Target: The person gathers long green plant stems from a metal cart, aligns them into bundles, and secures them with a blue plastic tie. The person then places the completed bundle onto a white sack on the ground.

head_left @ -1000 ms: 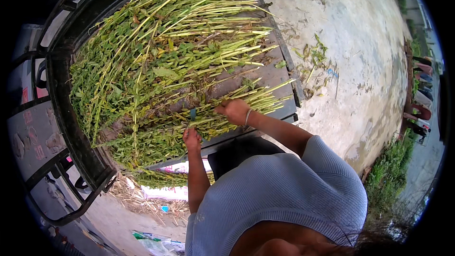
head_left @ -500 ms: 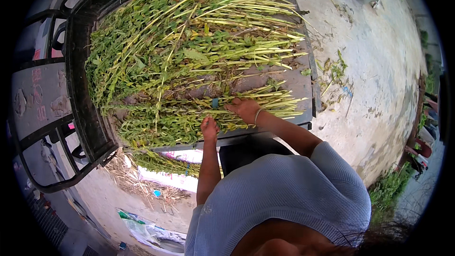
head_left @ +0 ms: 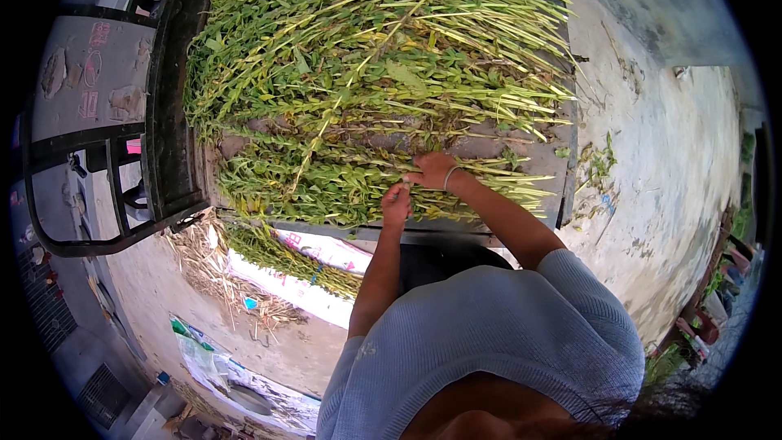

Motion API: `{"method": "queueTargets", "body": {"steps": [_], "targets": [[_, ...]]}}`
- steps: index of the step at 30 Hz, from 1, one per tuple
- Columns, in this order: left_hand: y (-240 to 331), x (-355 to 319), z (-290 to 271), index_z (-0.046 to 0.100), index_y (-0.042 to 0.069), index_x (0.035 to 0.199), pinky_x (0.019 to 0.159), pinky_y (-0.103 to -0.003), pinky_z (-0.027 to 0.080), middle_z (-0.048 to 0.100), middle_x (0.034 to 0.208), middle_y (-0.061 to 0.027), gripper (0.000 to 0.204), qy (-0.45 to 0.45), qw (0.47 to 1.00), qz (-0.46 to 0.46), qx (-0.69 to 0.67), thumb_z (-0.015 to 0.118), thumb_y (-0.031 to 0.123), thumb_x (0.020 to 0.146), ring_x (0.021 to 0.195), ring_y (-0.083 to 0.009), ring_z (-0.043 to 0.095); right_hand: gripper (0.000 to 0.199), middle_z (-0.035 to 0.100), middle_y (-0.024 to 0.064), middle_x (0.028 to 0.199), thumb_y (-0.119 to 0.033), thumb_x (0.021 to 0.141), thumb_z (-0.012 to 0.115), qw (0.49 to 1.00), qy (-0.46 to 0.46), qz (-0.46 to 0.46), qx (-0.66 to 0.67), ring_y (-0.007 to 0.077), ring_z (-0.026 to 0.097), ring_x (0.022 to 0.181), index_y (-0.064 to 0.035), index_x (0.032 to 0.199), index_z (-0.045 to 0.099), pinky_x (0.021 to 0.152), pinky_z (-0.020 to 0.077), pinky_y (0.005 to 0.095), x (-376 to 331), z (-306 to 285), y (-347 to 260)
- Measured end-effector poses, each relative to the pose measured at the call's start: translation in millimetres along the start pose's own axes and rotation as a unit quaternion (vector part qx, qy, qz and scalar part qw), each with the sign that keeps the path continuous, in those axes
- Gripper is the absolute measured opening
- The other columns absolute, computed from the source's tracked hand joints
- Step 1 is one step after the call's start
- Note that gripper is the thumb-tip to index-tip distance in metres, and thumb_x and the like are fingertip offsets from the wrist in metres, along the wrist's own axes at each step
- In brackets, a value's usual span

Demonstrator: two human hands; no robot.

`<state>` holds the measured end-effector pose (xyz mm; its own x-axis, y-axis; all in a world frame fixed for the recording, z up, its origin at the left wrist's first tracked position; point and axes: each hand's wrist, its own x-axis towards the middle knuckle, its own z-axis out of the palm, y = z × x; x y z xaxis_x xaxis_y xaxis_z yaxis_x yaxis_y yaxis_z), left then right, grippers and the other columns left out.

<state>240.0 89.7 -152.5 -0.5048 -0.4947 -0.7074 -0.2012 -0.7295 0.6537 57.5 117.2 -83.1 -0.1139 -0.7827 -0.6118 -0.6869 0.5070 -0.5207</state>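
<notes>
Leafy stalks (head_left: 350,186), slender, green tinged yellow, roughly parallel

You have bright, diffuse daylight and soft shadows; the white sheet (head_left: 305,300) nearly washes out. Your fisheye bows the metal frame (head_left: 81,248), with black filling all 4 corners.

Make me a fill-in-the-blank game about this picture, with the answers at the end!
1. Counting the left hand and the right hand, ____ hands are at the stalks.
2. The bracelet is on the person's ____ wrist.
3. The stalks' leafy ends mostly point to the ____ side of the picture.
4. The sleeves of the person's top are ____, not long.

Missing words: two; right; left; short.
</notes>
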Motion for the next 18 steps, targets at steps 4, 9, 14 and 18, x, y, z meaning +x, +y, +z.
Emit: {"method": "queueTargets", "body": {"steps": [4,9,14,18], "targets": [[0.6,0.7,-2.3,0.059,0.008,0.089,0.037,-0.024,0.033,0.038,0.052,0.0042,0.014,-0.006,1.0,0.005,0.0,0.054,0.02,0.089,0.041,-0.0057,0.036,0.046,0.061,0.0155,0.101,-0.036,0.078,0.059,0.995,-0.032,0.046,-0.087,0.0304,0.059,0.096,-0.0066,0.113,0.054,0.075,0.0499,0.0438,-4.3,-0.2,-37.4],[3.3,-0.8,1.3,0.056,0.007,0.087,0.037,-0.025,0.033,0.04,0.054,0.0038,0.016,0.013,1.0,-0.007,0.002,0.055,0.022,0.089,0.041,-0.0063,0.036,0.04,0.061,0.0157,0.102,-0.022,0.077,0.058,0.998,0.017,-0.004,-0.065,0.0312,0.058,0.096,-0.0112,0.115,0.055,0.076,0.0499,0.0419,3.0,24.5,5.2],[-9.2,4.8,-6.1,0.054,0.007,0.085,0.037,-0.025,0.033,0.039,0.054,0.0033,0.016,0.01,0.999,-0.029,-0.034,0.055,0.023,0.089,0.041,-0.0072,0.035,0.034,0.061,0.0148,0.1,-0.014,0.075,0.056,0.997,0.007,-0.057,-0.052,0.0311,0.059,0.094,-0.0113,0.108,0.059,0.076,0.0498,0.0417,-5.7,23.4,12.9],[-16.7,-0.7,-7.2,0.055,0.006,0.092,0.039,-0.026,0.034,0.043,0.055,0.0019,0.014,0.017,0.998,0.038,0.039,0.053,0.019,0.09,0.043,-0.0076,0.038,0.035,0.059,0.0115,0.09,-0.015,0.073,0.059,0.99,0.068,-0.053,-0.108,0.0297,0.059,0.084,-0.0094,0.107,0.056,0.068,0.0499,0.0413,-8.3,37.7,18.0]]}}
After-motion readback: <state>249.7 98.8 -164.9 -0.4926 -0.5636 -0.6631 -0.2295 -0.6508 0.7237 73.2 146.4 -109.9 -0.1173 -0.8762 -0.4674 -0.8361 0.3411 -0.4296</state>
